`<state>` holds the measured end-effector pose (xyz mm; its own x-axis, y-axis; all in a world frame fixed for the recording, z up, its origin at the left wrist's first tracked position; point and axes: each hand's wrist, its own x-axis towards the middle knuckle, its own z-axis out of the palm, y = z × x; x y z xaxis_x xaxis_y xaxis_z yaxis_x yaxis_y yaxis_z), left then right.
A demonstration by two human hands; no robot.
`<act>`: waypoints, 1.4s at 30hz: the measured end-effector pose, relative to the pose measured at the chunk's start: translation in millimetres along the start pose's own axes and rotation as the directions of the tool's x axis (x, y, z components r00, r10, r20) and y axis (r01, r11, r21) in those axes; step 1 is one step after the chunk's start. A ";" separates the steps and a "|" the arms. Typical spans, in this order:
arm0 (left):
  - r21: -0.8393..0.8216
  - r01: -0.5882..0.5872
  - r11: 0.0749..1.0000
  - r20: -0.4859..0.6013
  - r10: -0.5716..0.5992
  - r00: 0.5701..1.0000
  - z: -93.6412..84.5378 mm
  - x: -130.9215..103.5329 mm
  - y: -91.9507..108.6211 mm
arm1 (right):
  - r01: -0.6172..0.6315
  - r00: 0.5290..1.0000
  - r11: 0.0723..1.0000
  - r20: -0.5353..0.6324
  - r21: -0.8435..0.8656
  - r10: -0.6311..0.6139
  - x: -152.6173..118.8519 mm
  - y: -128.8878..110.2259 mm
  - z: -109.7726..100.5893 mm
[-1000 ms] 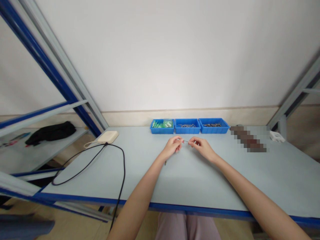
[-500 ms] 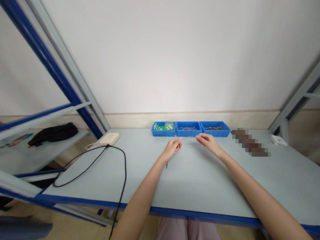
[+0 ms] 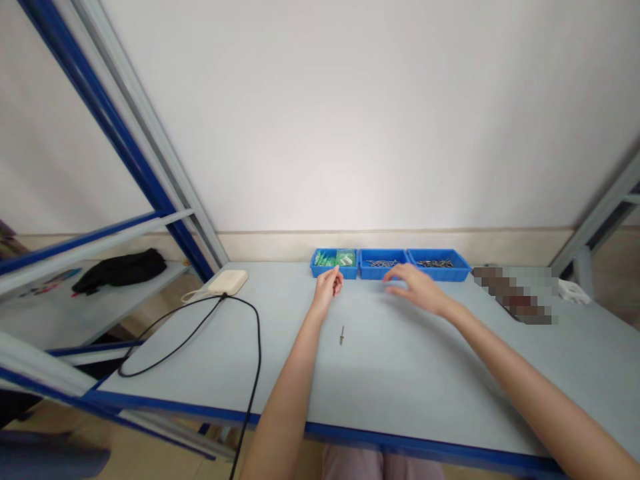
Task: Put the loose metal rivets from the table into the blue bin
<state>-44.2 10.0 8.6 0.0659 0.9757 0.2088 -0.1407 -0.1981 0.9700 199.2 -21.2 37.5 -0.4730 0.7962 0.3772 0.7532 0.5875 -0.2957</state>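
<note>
My left hand (image 3: 329, 287) is closed just in front of the left blue bin (image 3: 334, 272), which holds green and white small items; what its fingers grip, if anything, is too small to name. My right hand (image 3: 406, 287) hovers before the middle blue bin (image 3: 383, 273), its thumb and fingers apart with nothing between them. That bin contains thin metal pieces, as does the right blue bin (image 3: 440, 274). On the table between my forearms lies a small metal rivet-like piece (image 3: 342, 336).
A cream box (image 3: 227, 283) with a long black cable (image 3: 259, 347) is on the table's left side. At the right are a blurred-out dark object (image 3: 513, 297) and a white device (image 3: 574, 291). Black cloth (image 3: 120, 270) lies on the left shelf.
My right hand has opened its fingers. My left hand has shifted left, and the small metal piece now shows fully beside that forearm. The whole view has shifted slightly.
</note>
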 end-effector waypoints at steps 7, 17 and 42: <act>0.059 0.026 0.998 0.019 -0.027 0.999 1.3 -0.1 -7.7 | 0.149 0.963 0.914 0.154 0.378 -0.221 -12.3 -61.4 84.2; 0.109 0.029 0.994 0.048 -0.034 0.998 7.6 -0.5 -10.4 | 0.170 0.961 0.929 0.153 0.328 -0.229 -11.3 -75.9 74.5; 0.319 -0.004 0.948 0.577 -0.191 0.794 43.7 -30.2 -21.8 | -0.048 0.979 0.952 -0.173 0.303 0.104 -30.6 -24.5 39.1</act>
<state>0.0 -19.2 -13.5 0.6495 0.7586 0.0524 0.1815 -0.2216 0.9581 177.3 -54.3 -1.1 -0.3058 0.8161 0.4904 0.6011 0.5649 -0.5652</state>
